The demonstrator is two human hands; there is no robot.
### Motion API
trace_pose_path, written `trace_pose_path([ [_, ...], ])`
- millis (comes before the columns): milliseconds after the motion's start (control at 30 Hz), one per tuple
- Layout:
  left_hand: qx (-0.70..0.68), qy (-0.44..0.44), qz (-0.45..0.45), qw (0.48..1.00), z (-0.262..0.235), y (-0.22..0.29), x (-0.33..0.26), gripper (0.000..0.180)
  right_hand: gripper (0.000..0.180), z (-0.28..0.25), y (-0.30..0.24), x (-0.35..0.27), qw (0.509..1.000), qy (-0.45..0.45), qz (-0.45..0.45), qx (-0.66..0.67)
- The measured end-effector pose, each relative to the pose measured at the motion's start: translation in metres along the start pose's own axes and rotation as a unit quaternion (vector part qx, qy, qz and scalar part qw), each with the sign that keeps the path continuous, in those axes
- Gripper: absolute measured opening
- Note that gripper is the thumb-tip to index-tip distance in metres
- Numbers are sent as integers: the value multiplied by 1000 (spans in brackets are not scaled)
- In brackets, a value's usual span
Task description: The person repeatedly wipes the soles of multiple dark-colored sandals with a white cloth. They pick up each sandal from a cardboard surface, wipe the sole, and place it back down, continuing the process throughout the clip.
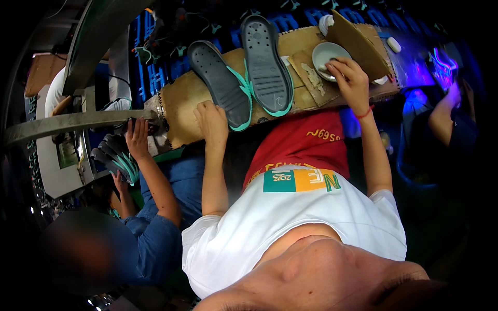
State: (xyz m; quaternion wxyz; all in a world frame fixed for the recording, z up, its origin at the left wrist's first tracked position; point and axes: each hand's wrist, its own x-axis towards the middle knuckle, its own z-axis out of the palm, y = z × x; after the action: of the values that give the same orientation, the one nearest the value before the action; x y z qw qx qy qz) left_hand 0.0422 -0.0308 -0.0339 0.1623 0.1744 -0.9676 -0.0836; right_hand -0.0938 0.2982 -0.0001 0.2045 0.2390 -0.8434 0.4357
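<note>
Left hand [211, 122] fingers curl over the near edge of a dark shoe sole [220, 83] lying on the cardboard-covered worktop [181, 101]. Right hand [350, 78] fingers dip into a small grey bowl [326, 54], perhaps pinching something.

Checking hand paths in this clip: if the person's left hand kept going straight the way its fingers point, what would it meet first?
The left hand already rests at the heel end of the dark grey shoe sole with teal edge. Going straight on, it would press along that sole first; the second sole lies beside it, likely off the line.
</note>
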Motion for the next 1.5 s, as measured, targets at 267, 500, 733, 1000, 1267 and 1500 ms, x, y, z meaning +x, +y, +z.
trace_pose_path([
  [267, -87, -85, -30, 992, 7, -20, 0, 22, 11, 13, 31, 16, 985, -50, -65, -150],
  [500, -314, -200, -182, 910, -26, -28, 15, 32, 13, 20, 33, 18, 979, -89, -80, -167],
  [733, -787, -250, -224, 518, -16, -28, 21, 66, 13, 19, 38, 17, 982, -97, -71, -145],
  [1000, -918, -244, -126, 285, -19, 42, 18, 77, 17, -8, 35, 10, 985, -110, 131, 30],
  [1267, -719, -264, 79, 638, -18, 75, 22, 93, 15, -14, -34, 2, 921, -155, 134, 330],
  [1500, -715, -238, 93, 651, -28, 85, 22, 98, 11, -1, -57, -4, 978, -137, -73, 141],
])
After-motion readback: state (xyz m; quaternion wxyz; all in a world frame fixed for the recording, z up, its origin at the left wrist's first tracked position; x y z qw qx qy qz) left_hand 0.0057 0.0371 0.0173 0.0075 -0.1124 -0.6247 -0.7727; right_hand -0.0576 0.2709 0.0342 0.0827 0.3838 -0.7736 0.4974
